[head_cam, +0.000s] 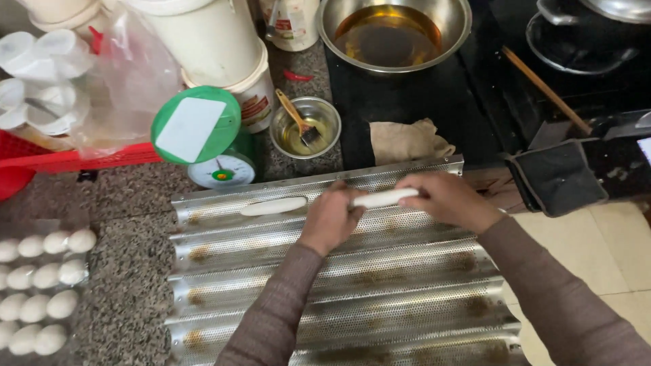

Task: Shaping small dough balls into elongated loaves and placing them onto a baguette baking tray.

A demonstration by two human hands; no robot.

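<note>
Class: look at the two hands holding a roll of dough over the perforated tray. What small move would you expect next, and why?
Probably lowering the dough roll into the top groove of the perforated tray. Both the left hand and right hand hold it over that groove, to the right of the dough piece already lying there.

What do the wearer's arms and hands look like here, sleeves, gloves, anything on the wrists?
Both arms wear long, snug, ribbed knit sleeves in a brownish mauve, ending at the wrists. The left hand and right hand are bare: no gloves. No rings, watch or markings visible.
</note>
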